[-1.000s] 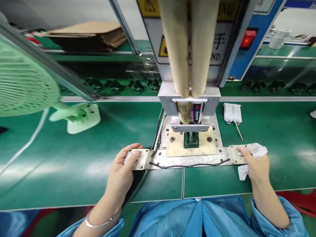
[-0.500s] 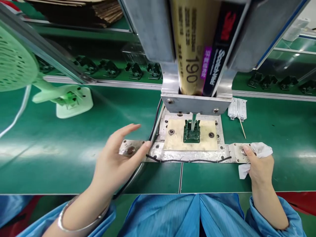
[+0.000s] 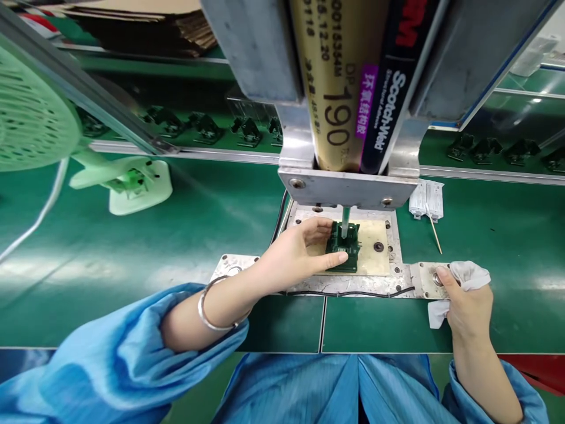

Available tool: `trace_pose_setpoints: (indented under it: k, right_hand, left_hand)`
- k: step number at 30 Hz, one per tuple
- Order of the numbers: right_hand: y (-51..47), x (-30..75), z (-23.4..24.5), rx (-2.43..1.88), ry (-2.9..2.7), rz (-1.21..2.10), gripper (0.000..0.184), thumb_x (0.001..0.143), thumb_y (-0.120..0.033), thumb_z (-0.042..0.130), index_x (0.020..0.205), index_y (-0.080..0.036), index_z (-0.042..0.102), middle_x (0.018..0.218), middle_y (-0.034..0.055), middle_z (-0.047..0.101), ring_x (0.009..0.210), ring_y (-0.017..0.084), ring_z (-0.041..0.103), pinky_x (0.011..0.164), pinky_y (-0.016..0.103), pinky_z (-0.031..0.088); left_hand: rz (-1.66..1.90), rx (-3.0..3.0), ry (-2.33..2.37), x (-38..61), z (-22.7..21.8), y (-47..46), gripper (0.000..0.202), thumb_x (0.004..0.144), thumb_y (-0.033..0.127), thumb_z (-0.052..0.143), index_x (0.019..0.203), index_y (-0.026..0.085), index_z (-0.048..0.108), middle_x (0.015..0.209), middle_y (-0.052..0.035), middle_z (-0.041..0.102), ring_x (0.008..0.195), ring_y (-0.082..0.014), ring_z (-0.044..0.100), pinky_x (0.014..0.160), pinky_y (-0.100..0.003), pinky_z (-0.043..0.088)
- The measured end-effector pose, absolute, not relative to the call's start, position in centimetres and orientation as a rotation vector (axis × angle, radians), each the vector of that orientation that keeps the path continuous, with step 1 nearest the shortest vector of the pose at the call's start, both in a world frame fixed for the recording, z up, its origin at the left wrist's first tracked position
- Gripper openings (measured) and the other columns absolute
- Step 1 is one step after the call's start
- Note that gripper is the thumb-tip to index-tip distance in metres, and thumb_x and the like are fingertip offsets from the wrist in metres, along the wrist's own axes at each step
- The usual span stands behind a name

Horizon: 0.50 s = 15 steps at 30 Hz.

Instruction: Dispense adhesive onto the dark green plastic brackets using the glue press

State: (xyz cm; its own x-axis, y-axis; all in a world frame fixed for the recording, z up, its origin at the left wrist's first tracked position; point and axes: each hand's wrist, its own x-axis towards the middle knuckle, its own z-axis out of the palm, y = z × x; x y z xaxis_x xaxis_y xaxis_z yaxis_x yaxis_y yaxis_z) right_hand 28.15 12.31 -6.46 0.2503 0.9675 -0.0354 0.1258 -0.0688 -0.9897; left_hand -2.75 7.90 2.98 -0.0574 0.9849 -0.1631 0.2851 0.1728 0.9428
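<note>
A small dark green circuit-board assembly (image 3: 343, 262) sits on the cream pad (image 3: 373, 262) of the metal fixture, beneath a dispensing nozzle (image 3: 345, 222). My left hand (image 3: 311, 250) has its thumb along the board's front and its fingers at the left side, gripping it. Out to the right, my right hand (image 3: 470, 303) is closed around a crumpled white wipe (image 3: 470, 275), whose lower end pokes out below. Its thumb rests at the round metal button (image 3: 438, 278) on the fixture's right end. My left forearm partly covers the left end plate (image 3: 227, 264).
Above the fixture hangs a metal holder (image 3: 348, 187) with a gold-and-black adhesive cartridge (image 3: 339, 118). A wooden-stick swab (image 3: 435, 235) lies by white packets (image 3: 426, 199). A green fan (image 3: 141, 185) stands left. Several black parts (image 3: 247, 131) line the back shelf.
My left hand has moved right from beside the left button to the circuit board, which now sits slightly turned and nearer the front. My right hand stays at its button with the wipe.
</note>
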Motion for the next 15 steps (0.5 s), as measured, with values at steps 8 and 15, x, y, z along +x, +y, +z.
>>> trace_pose_setpoints:
  k: [8,15]
  right_hand:
    - [10.8,27.6,-3.7,-1.62,-1.176,0.752,0.045,0.068,-0.054,0.084,0.076,-0.018,0.057,0.065,-0.0008,0.056,0.048,0.012,0.051,0.038,0.022,0.042]
    - [7.2,23.6,3.4,-0.972,-2.136,0.813,0.02,0.094,-0.033,0.055,0.078,-0.021,0.053,0.064,-0.0024,0.058,0.053,0.013,0.057,0.051,0.023,0.043]
  left_hand:
    - [0.614,1.087,1.597,-1.9,4.8,6.3,0.048,0.071,0.063,0.072,0.071,0.017,0.058,0.059,0.0045,0.05,0.055,-0.0121,0.047,0.053,-0.026,0.033]
    - [0.836,1.255,1.452,2.8,4.6,3.0,0.044,0.061,0.037,0.086,0.095,0.02,0.064,0.09,-0.0023,0.072,0.086,-0.0212,0.068,0.081,-0.031,0.055]
